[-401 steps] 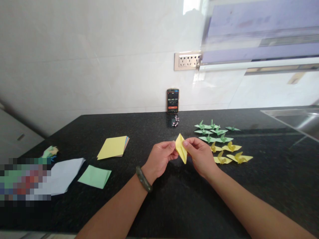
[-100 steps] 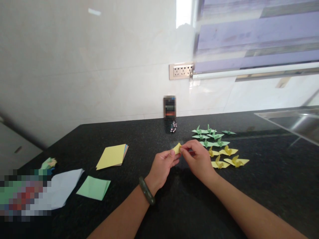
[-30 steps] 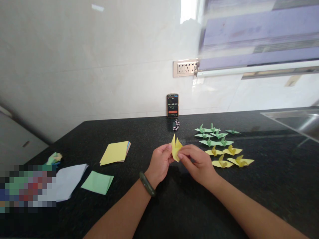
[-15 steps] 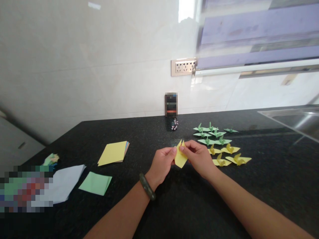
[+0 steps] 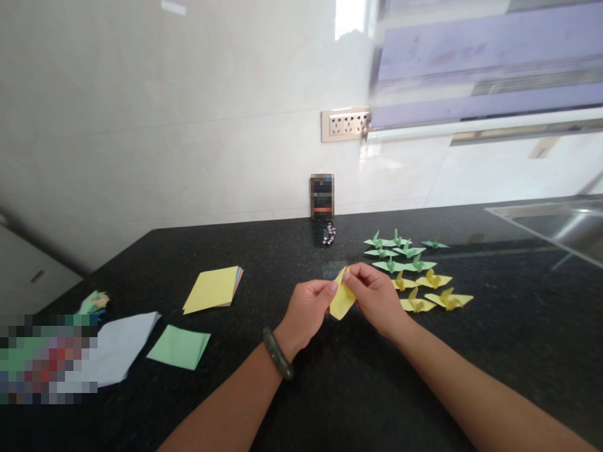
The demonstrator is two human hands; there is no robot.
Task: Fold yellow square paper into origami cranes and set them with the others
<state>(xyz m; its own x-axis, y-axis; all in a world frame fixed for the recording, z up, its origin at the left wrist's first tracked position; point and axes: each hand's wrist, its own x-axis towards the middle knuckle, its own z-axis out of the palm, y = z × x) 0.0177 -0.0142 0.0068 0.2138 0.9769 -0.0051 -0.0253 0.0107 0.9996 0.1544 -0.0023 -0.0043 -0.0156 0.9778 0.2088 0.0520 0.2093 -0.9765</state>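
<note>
The piece of folded yellow paper (image 5: pixel 342 304) is just right of centre in the lower half of the frame, held up over the dark counter (image 5: pixel 301 414). Both hands grip it: the left hand (image 5: pixel 305 312) pinches its left edge with the thumb on top, and the right hand (image 5: pixel 375 294) pinches its upper right part; the fingers underneath are mostly hidden. It looks very light and thin, so weight should matter little. Several layers probably make it stiffer along the creases than a single sheet, yet it would likely bend, dent or tear at the narrow tips under a hard squeeze. The surface appears matte, so it should not slip much between dry fingers. The safest hold is likely a light thumb-and-finger pinch on the layered side edges, sparing the points. Right of the hands sit yellow paper birds (image 5: pixel 450 300), with green paper birds (image 5: pixel 407 251) above them in the frame; their thin wings look equally easy to crush
</note>
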